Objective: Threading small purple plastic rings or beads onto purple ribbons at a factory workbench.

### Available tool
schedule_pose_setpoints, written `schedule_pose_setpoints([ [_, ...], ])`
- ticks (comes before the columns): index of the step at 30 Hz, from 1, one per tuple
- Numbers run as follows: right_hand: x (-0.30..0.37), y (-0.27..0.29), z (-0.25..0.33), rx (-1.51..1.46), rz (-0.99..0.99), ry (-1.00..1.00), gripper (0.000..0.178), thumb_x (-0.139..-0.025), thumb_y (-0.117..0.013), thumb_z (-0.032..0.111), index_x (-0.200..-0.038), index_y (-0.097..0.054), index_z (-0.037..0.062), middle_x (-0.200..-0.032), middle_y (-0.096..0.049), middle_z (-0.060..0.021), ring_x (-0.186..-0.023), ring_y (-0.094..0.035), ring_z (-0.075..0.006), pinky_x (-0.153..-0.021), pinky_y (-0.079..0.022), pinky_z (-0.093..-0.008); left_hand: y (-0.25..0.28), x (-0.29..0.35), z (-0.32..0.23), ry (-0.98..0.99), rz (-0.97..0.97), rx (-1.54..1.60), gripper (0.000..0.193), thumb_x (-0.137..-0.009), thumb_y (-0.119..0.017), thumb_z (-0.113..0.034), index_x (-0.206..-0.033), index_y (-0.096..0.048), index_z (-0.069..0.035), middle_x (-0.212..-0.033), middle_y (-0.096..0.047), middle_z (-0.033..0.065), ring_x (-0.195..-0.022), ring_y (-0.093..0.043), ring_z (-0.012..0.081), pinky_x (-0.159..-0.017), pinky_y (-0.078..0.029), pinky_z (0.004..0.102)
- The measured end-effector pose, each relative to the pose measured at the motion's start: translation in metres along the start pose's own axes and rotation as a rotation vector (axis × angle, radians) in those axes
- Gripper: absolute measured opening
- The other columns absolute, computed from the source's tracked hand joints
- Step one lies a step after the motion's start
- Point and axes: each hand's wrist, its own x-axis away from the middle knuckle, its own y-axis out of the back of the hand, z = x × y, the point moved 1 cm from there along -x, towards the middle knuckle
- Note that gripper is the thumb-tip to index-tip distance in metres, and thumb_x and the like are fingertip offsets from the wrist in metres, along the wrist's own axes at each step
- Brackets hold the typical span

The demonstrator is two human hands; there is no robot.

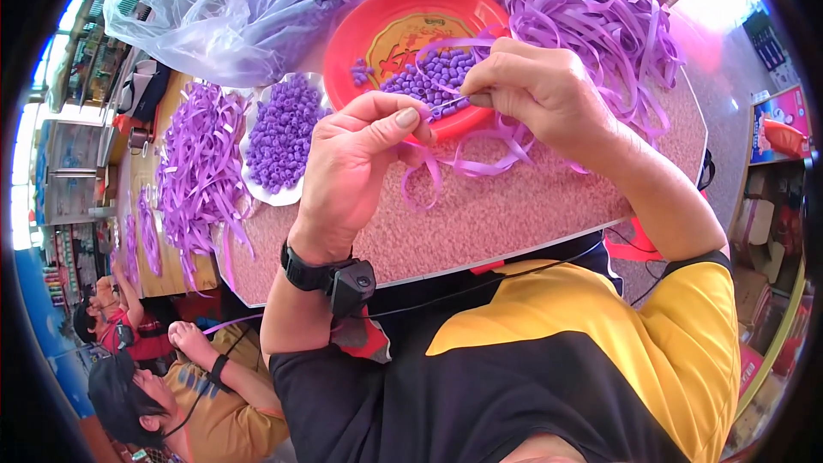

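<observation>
Over the near edge of a red plastic plate (343, 39), both my hands are pinched close together. My left hand (364, 141) has thumb and index finger closed on one end of a thin, needle-like piece (447, 105). Its other end is in the closed fingertips of my right hand (544, 90). Whether it is a needle or a twisted ribbon end, I cannot tell. A narrow purple ribbon (493, 165) loops around and below the fingers onto the table. Purple beads (429, 75) lie in the plate behind my fingertips, partly hidden by them.
A white scalloped dish (273, 195) of purple beads stands left, beside a ribbon bundle (201, 163). A clear plastic bag (214, 26) lies behind. Heaped purple ribbons (591, 17) cover the far right of the pink table (514, 214). Two people sit at lower left, one in orange (231, 416).
</observation>
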Motion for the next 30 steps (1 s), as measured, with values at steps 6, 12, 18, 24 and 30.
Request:
schedule_pose_setpoints([
  [6, -0.001, 0.003, 0.000, -0.013, -0.032, -0.027, 0.013, -0.083, -0.066, -0.004, -0.095, -0.068, 0.0012, -0.082, -0.064, -0.0094, -0.073, -0.064, -0.0207, -0.066, -0.051, -0.0302, -0.001, -0.004, 0.005, 0.059, 0.028, 0.064, 0.017, -0.097, -0.059, -0.011, -0.106, -0.062, 0.003, -0.081, -0.060, 0.0046, -0.069, -0.056, 0.0129, -0.059, -0.045, 0.0271],
  [12, 0.000, 0.000, -0.003, -0.025, 0.016, -0.038, 0.014, -0.083, -0.066, -0.004, -0.097, -0.068, 0.0007, -0.084, -0.066, -0.0106, -0.075, -0.065, -0.0218, -0.068, -0.051, -0.0308, -0.003, -0.004, 0.014, 0.122, -0.033, 0.214, 0.015, -0.096, -0.058, -0.010, -0.105, -0.061, 0.001, -0.071, -0.046, -0.0018, -0.059, -0.042, 0.0081, -0.049, -0.037, 0.0246],
  [18, -0.001, -0.001, -0.002, -0.016, 0.090, -0.120, 0.014, -0.085, -0.064, -0.003, -0.099, -0.067, -0.0002, -0.086, -0.066, -0.0117, -0.079, -0.066, -0.0246, -0.072, -0.052, -0.0321, -0.001, -0.001, 0.018, 0.119, -0.033, 0.241, 0.013, -0.094, -0.062, -0.009, -0.103, -0.064, 0.001, -0.068, -0.044, -0.0034, -0.056, -0.038, 0.0061, -0.046, -0.031, 0.0223],
  [24, 0.000, -0.001, 0.000, -0.024, 0.125, -0.169, 0.013, -0.087, -0.064, -0.002, -0.100, -0.067, -0.0009, -0.089, -0.068, -0.0113, -0.082, -0.067, -0.0208, -0.075, -0.052, -0.0301, 0.002, 0.000, 0.019, 0.072, -0.051, 0.209, 0.015, -0.093, -0.063, -0.008, -0.104, -0.065, 0.002, -0.067, -0.044, -0.0050, -0.056, -0.037, 0.0047, -0.046, -0.030, 0.0219],
  [30, -0.002, 0.000, 0.001, -0.136, 0.185, -0.300, 0.010, -0.088, -0.065, 0.000, -0.098, -0.066, -0.0014, -0.087, -0.068, -0.0092, -0.082, -0.065, -0.0154, -0.076, -0.051, -0.0280, 0.000, 0.002, 0.022, -0.005, -0.087, 0.133, 0.015, -0.093, -0.064, -0.007, -0.104, -0.066, 0.002, -0.068, -0.049, -0.0048, -0.055, -0.038, 0.0037, -0.047, -0.032, 0.0212],
])
